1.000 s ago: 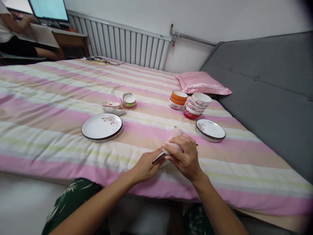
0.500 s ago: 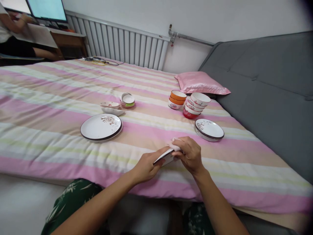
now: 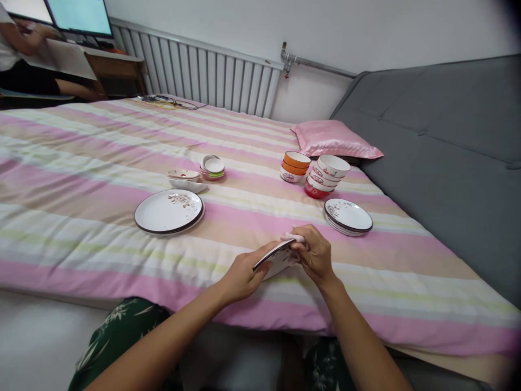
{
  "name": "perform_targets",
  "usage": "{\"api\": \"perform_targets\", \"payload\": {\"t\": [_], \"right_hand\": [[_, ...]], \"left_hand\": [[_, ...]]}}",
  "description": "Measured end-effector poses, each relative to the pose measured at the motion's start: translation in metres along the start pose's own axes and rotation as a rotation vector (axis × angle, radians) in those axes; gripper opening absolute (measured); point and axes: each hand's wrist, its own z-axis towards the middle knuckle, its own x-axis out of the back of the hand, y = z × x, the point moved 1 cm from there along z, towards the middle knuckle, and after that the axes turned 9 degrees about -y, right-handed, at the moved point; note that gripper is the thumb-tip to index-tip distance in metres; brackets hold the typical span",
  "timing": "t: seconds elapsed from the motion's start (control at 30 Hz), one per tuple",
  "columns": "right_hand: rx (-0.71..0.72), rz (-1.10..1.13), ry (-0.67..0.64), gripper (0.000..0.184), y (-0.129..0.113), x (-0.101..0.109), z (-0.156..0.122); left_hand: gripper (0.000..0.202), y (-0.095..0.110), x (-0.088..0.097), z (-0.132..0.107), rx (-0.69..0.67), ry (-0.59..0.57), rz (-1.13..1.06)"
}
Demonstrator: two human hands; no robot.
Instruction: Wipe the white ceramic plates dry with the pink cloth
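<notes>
A white plate [image 3: 279, 262] with a dark rim and a printed pattern is held tilted above the near part of the bed. My left hand [image 3: 243, 276] grips its left edge, thumb on the face turned toward me. Pressed over the right edge is a pale cloth [image 3: 293, 237], pinched in my right hand [image 3: 316, 254]. Part of the cloth is hidden behind the plate and fingers. To the right lies a stack of small dark-rimmed plates [image 3: 349, 215]; to the left, larger flowered plates [image 3: 169, 212] are stacked.
Behind the plates stand orange-topped bowls [image 3: 296, 165], a taller bowl stack [image 3: 326, 176], small dishes [image 3: 212, 166] and oblong dishes [image 3: 186, 180]. A pink pillow [image 3: 334, 138] rests by the grey headboard [image 3: 439, 146]. Cables [image 3: 171, 101] lie at the far edge. A person [image 3: 24, 54] sits at a desk.
The plate has turned slightly, showing more of its patterned face. My right hand has shifted a little with the cloth along its edge. The other dishes have stayed put.
</notes>
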Motion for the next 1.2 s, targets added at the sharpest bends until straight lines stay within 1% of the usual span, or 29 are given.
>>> {"api": "perform_targets", "payload": {"t": [0.2,0.43,0.53,0.63,0.9,1.1,1.2], "right_hand": [[-0.065,0.057,0.017,0.033,0.003,-0.003,0.000],[-0.177,0.101,0.028,0.033,0.013,-0.011,-0.003],[-0.234,0.143,0.029,0.032,0.017,-0.015,-0.005],[-0.295,0.195,0.024,0.032,0.019,-0.018,-0.005],[-0.450,0.377,0.007,0.033,0.015,-0.023,-0.005],[-0.587,0.607,-0.035,0.034,0.012,-0.031,-0.006],[-0.598,0.604,-0.023,0.036,0.013,-0.034,-0.009]], "left_hand": [[0.047,0.000,0.001,0.002,-0.010,0.016,-0.029],[0.046,-0.006,0.000,0.001,-0.003,0.066,-0.043],[0.044,-0.008,0.000,0.001,0.022,0.081,-0.055],[0.043,-0.008,0.001,0.001,0.048,0.085,-0.070],[0.044,-0.010,0.002,0.001,0.045,0.115,-0.115],[0.041,-0.013,0.003,0.002,0.060,0.174,-0.142],[0.042,-0.013,0.004,0.003,0.064,0.181,-0.153]]}}
